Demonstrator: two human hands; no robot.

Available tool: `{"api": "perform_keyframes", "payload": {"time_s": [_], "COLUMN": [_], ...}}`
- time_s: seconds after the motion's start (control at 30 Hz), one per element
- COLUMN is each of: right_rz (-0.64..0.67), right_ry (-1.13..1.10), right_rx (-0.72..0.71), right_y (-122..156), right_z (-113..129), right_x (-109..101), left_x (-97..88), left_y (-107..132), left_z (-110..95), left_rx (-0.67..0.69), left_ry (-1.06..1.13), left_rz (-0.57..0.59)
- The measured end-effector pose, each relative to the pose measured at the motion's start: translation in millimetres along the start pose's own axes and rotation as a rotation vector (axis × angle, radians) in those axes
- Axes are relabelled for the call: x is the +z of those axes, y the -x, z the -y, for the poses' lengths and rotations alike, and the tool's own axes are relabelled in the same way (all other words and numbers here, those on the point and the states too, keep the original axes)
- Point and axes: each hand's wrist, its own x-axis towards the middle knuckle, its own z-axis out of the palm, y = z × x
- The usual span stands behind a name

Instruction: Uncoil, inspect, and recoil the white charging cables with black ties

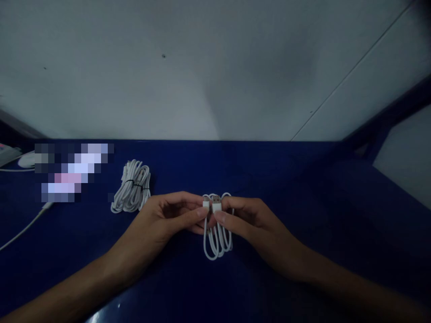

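Note:
A white USB cable (212, 249), folded into several loops, is held between both hands above the blue table. My left hand (175, 213) pinches its smaller plug, thumb on the front and fingers behind. On the other side, my right hand (245, 217) grips the larger USB plug, with the thumb pressed on its white housing. Both metal plug ends point away from me, side by side. Loops hang down toward me below the thumbs. Just beyond my left wrist lies a pile of coiled white cables (133, 188) bound with black ties.
A blurred-out lit device (76, 172) lies at the left, with a white cord (25, 231) running from it. Another white object (26, 160) sits at the far left. A pale wall (188, 89) rises behind the blue table (286, 179).

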Motion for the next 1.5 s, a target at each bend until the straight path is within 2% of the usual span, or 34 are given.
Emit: {"api": "perform_keyframes", "payload": {"time_s": [0.27, 0.63, 1.5], "right_rz": [-0.032, -0.041, -0.071], "right_ry": [0.044, 0.054, 0.109], "right_rx": [0.022, 0.012, 0.040], "right_y": [-0.4, -1.4, 0.2], "right_z": [0.6, 3.8, -2.7], "right_x": [2.1, 1.3, 1.5], "left_x": [-0.2, -1.9, -2.8], "left_y": [0.1, -2.4, -2.8], "left_z": [-0.3, 2.4, 4.6], "left_rx": [-0.009, -0.016, -0.030], "left_ry": [0.040, -0.010, -0.004], "left_rz": [0.005, 0.016, -0.003]}}
